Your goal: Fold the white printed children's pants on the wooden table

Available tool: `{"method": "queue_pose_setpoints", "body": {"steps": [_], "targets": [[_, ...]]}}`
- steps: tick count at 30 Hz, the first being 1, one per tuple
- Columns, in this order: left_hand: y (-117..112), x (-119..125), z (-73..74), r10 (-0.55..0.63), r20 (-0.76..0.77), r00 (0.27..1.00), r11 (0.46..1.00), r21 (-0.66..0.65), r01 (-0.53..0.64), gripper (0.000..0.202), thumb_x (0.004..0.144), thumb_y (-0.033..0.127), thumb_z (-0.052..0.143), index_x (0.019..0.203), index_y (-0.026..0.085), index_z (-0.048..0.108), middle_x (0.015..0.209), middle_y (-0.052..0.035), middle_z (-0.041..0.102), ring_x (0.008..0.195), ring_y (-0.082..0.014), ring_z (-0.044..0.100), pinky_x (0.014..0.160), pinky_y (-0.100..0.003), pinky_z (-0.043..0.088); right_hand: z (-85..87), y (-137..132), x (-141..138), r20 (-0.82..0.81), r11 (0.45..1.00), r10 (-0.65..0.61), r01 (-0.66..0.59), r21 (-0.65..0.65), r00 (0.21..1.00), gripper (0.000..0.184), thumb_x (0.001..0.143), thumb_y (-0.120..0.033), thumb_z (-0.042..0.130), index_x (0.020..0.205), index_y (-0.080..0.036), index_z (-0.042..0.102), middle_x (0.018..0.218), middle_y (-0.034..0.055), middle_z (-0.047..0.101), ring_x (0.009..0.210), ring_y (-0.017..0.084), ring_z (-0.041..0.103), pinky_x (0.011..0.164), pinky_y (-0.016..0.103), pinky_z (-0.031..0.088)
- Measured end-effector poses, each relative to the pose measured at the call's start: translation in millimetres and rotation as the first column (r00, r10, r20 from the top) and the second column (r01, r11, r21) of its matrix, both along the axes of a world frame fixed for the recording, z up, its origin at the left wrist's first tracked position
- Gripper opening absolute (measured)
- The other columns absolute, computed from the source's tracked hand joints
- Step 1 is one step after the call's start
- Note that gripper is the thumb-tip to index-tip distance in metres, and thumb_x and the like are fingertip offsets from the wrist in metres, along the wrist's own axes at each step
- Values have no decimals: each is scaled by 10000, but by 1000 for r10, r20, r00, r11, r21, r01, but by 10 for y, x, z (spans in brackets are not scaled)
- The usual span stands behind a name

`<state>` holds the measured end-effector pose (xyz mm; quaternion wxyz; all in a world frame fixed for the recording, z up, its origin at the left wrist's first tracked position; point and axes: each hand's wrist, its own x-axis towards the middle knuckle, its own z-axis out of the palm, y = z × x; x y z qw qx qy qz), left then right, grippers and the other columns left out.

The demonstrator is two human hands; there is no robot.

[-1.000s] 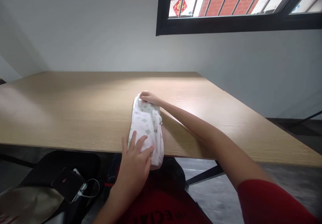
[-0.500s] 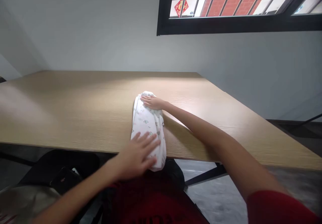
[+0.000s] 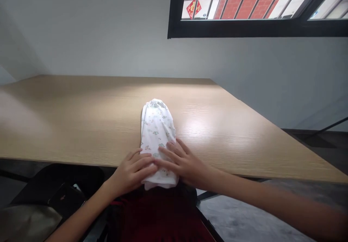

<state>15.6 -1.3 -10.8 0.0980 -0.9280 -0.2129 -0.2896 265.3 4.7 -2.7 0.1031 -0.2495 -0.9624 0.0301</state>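
A folded white cloth garment [image 3: 156, 122] with a small animal-like print lies lengthwise in front of me. Its far end is gathered like elastic, and its near end hangs a little over the table's front edge. My left hand [image 3: 134, 169] rests on the near left part of the cloth, fingers stretched out. From the other side, my right hand [image 3: 187, 160] lies on the near right part with its fingers spread. The fingertips of both hands come close together on top of the fabric. Neither hand visibly grips it.
The garment is on a wooden table [image 3: 81, 126] that runs back to a grey wall [image 3: 108, 28] with a barred window [image 3: 244, 3]. Below left of the table edge are a black seat [image 3: 81, 173] and a dark phone-like object [image 3: 65, 197].
My right hand has drawn back from the garment's far end to its near right side. My left hand has shifted slightly left and settled on the cloth.
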Motion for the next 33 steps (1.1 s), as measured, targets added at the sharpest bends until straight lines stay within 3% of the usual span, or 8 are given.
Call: {"method": "queue_pose_setpoints", "body": {"steps": [4, 8, 14, 19, 22, 27, 31, 33], "targets": [[-302, 105, 205, -100, 149, 984, 964, -228, 133, 103, 860, 166, 458, 936, 179, 526, 764, -20, 637, 752, -130, 592, 825, -319, 435, 95, -351, -26, -267, 996, 6, -31, -88, 964, 178, 870, -223, 430, 994, -250, 555, 917, 54, 615, 896, 187, 553, 875, 361, 421], [-433, 109, 609, 28, 216, 976, 908, -414, 66, 43, 853, 235, 499, 873, 205, 522, 738, 7, 621, 694, -121, 577, 701, -262, 450, 488, -451, -64, -425, 947, -95, -49, -317, 900, 131, 880, -364, 472, 865, -239, 507, 747, 4, 598, 647, 125, 547, 585, 246, 445], [584, 202, 1009, 494, 74, 866, 771, -498, -397, 303, 823, 475, 483, 837, 193, 592, 708, 16, 608, 619, -133, 539, 532, -223, 396, 804, 735, -176, -401, 899, -362, 201, -390, 841, 241, 878, -383, 452, 822, -168, 545, 747, 34, 572, 657, 136, 523, 562, 247, 392], [1232, 292, 734, 610, -82, 788, 722, -353, -596, 406, 861, 337, 429, 1148, 52, 464, 1129, -170, 533, 1011, -254, 522, 819, -364, 436, 594, 1467, -288, -245, 848, -498, 407, -339, 832, 366, 893, -381, 410, 1139, -120, 485, 1157, 146, 504, 997, 245, 502, 784, 371, 446], [989, 355, 458, 527, -149, 837, 776, -316, -546, 341, 878, 280, 390, 1116, 63, 503, 1120, -165, 540, 1069, -265, 489, 922, -415, 377, 344, 1376, -423, -234, 905, -425, 413, -104, 874, 495, 910, -414, 373, 1333, -162, 318, 1359, 155, 316, 1224, 313, 299, 945, 532, 321], [261, 385, 111, 386, -259, 885, 870, -215, -443, 408, 912, 340, 323, 1158, 64, 495, 1216, -185, 508, 1180, -294, 425, 987, -467, 336, 98, 1480, -639, -69, 917, -334, 341, 205, 940, 440, 930, -393, 358, 1358, -307, 304, 1438, 96, 175, 1284, 380, 149, 913, 725, 47], [61, 231, 132, 346, -250, 904, 894, -205, -399, 400, 911, 349, 351, 1217, 112, 450, 1252, -148, 503, 1163, -256, 464, 986, -439, 377, 213, 1732, -684, -125, 878, -399, 418, 232, 908, 484, 918, -378, 397, 1371, -241, 300, 1426, 133, 198, 1281, 385, 146, 923, 713, 11], [103, 133, 199, 315, -240, 918, 899, -235, -370, 306, 917, 289, 347, 1148, 159, 499, 1181, -103, 561, 1078, -215, 530, 940, -390, 427, 294, 1612, -653, -152, 919, -316, 342, 199, 937, 449, 920, -354, 391, 1343, -208, 345, 1393, 134, 276, 1269, 347, 205, 959, 680, 49]]}}
